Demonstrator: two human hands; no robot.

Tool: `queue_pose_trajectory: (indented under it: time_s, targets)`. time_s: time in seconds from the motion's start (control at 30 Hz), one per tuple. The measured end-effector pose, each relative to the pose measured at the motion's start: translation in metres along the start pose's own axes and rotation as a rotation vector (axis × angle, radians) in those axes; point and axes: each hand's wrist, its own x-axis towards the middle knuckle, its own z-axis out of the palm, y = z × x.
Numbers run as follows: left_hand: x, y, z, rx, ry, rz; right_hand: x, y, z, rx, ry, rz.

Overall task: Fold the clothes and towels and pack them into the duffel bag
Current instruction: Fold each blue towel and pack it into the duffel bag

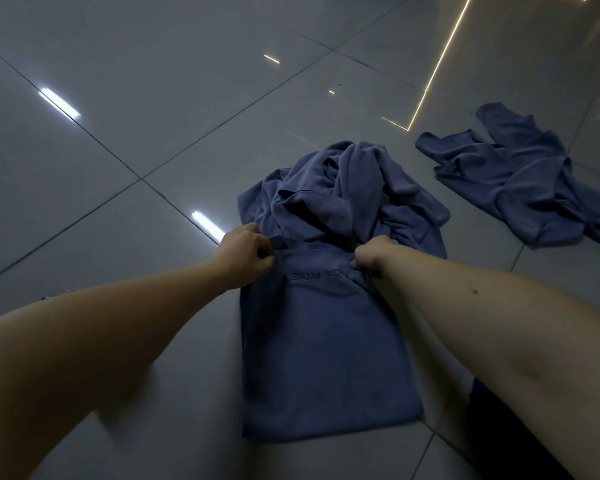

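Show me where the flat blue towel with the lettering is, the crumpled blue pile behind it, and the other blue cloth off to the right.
flat blue towel [329, 358], head view, its smooth middle.
crumpled blue pile [347, 192], head view, the bunched centre.
other blue cloth [520, 174], head view, its rumpled middle.

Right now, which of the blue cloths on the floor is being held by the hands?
The flat blue cloth with lettering, nearest the person; both hands pinch its far edge. The other two lie crumpled, untouched.

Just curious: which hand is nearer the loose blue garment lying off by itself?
Right. The right hand is on the towel nearer that loose blue garment; the left hand grips the towel's far side.
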Motion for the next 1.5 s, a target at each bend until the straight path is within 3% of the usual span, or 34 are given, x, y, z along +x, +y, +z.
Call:
queue_pose_trajectory:
  time_s: [0.13, 0.23, 0.5, 0.6, 0.8, 0.93, 1.17, 1.5]
  targets:
    - [-0.008, -0.003, -0.003, -0.039, 0.037, 0.049, 0.015, 0.014, 0.001, 0.161, -0.125, 0.129]
    - [-0.016, -0.004, -0.014, -0.056, 0.072, 0.091, 0.015, 0.021, 0.002, 0.287, -0.109, 0.112]
    - [-0.060, 0.021, -0.082, 0.083, 0.009, 0.166, -0.061, 0.035, -0.047, 0.365, 0.113, -0.156]
    - [-0.079, 0.043, -0.117, 0.158, -0.012, 0.199, -0.110, 0.043, -0.081, 0.289, 0.184, -0.284]
    - [-0.116, 0.096, -0.173, 0.164, 0.113, 0.206, -0.222, 0.058, -0.126, 0.232, 0.269, -0.443]
    - [-0.131, 0.115, -0.176, 0.068, 0.264, 0.210, -0.258, 0.072, -0.119, 0.407, 0.387, -0.478]
    - [-0.137, 0.114, -0.166, 0.033, 0.246, 0.235, -0.273, 0.088, -0.110, 0.554, 0.371, -0.509]
    - [-0.136, 0.120, -0.153, -0.002, 0.188, 0.244, -0.272, 0.099, -0.107, 0.400, 0.365, -0.532]
